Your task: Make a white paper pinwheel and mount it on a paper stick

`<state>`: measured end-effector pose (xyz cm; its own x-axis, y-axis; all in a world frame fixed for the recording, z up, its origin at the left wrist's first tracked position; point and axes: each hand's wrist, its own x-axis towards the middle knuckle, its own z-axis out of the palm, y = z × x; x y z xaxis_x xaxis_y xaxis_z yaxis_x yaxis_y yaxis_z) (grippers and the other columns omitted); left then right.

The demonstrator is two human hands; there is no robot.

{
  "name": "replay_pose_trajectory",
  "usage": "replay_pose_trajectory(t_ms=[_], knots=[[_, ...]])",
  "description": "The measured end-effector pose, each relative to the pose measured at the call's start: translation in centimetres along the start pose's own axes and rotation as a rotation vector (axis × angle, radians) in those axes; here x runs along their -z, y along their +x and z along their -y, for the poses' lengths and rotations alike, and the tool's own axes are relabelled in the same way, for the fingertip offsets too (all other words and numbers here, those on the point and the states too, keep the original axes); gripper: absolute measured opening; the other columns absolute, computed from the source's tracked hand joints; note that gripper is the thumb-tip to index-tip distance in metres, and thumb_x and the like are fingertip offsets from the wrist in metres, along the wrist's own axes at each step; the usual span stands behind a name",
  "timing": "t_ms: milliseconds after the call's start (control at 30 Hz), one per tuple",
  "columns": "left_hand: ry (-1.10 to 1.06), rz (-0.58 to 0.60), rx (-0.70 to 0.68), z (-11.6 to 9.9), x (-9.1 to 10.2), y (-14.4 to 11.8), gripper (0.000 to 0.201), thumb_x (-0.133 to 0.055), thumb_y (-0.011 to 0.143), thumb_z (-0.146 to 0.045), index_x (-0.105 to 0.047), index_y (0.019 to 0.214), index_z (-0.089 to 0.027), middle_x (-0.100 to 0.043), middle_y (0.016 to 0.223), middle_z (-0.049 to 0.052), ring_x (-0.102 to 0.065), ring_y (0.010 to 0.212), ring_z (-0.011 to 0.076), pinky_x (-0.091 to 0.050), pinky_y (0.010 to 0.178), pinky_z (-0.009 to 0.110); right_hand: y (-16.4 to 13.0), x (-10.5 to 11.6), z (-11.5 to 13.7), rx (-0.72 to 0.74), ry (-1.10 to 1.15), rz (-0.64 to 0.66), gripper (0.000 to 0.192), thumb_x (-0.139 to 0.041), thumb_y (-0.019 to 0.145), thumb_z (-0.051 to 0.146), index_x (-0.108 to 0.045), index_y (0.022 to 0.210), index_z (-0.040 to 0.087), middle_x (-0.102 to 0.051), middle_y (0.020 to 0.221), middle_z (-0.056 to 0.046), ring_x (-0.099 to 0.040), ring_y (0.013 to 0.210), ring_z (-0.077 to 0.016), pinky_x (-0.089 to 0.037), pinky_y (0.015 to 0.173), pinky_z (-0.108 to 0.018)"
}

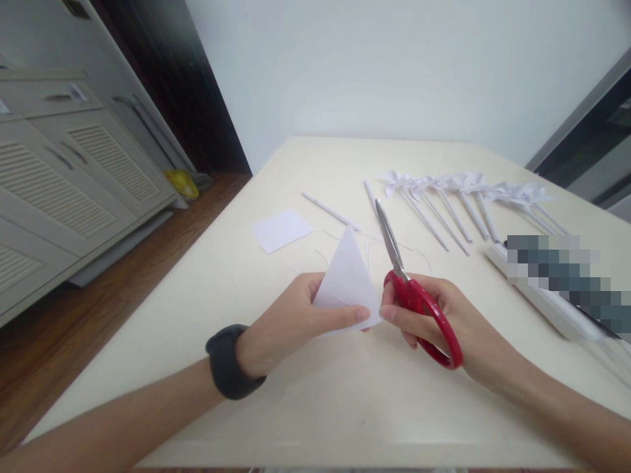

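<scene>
Folded paper (348, 276) pinched in left hand (290, 322); right hand (444, 322) just beside it grips red scissors (414, 289).

Paper, steel and plastic on a matt tabletop.
Your left hand (290, 318) pinches a folded triangle (348, 279) of thin, smooth, matt white paper. Your right hand (453, 322) grips scissors (411, 289): glossy red plastic handles, bright bare metal blades. The table (315, 394) looks smooth, cream, low-sheen. The pinwheels (463, 190) are white paper; the floor (89, 309) is brown wood, faintly glossy.
</scene>
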<state>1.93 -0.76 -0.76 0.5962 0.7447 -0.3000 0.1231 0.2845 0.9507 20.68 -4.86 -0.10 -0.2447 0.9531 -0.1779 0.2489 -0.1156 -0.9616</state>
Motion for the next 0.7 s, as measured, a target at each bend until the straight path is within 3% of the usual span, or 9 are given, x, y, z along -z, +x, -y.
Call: replay_pose_trajectory(t_ms=[167, 300, 433, 700], knots=[[-0.015, 0.004, -0.073, -0.1, 0.3, 0.1, 0.013, -0.062, 0.073, -0.018, -0.064, 0.086, -0.016, -0.068, 0.081, 0.002, -0.061, 0.07, 0.0132, -0.047, 0.063, 0.021, 0.2, 0.2, -0.3, 0.019, 0.018, 0.013, 0.018, -0.052, 0.082, 0.031, -0.049, 0.069, 0.019, -0.044, 0.05, 0.007, -0.041, 0.046, -0.0069, -0.031, 0.042, -0.017], [-0.025, -0.044, -0.12, -0.4, 0.6, 0.1, 0.012, -0.062, 0.075, -0.02, -0.064, 0.086, -0.017, -0.068, 0.08, 0.001, -0.061, 0.073, 0.0141, -0.047, 0.067, 0.022, 0.1, 0.5, -0.6, 0.069, 0.05, 0.14, 0.032, -0.052, 0.079, 0.045, -0.044, 0.064, 0.018, -0.041, 0.051, 0.006, -0.037, 0.044, -0.0076, -0.027, 0.042, -0.02], [-0.048, -0.07, -0.145, -1.0, 0.9, -0.1, 0.011, -0.062, 0.075, -0.022, -0.064, 0.085, -0.017, -0.069, 0.077, 0.001, -0.061, 0.072, 0.0128, -0.047, 0.065, 0.019, -0.4, 0.4, -0.5, 0.117, 0.025, 0.226, 0.045, -0.039, 0.078, 0.061, -0.037, 0.062, 0.019, -0.034, 0.053, 0.005, -0.031, 0.047, -0.0088, -0.024, 0.044, -0.023], [-0.17, -0.094, -0.113, -1.4, 1.0, -0.5, 0.015, -0.061, 0.076, -0.023, -0.064, 0.09, -0.017, -0.068, 0.084, 0.003, -0.062, 0.076, 0.0153, -0.049, 0.069, 0.023, -0.7, 0.2, -0.3, 0.139, -0.156, 0.281, 0.042, -0.022, 0.086, 0.057, -0.035, 0.072, 0.02, -0.037, 0.068, 0.002, -0.035, 0.062, -0.0123, -0.031, 0.062, -0.026]])
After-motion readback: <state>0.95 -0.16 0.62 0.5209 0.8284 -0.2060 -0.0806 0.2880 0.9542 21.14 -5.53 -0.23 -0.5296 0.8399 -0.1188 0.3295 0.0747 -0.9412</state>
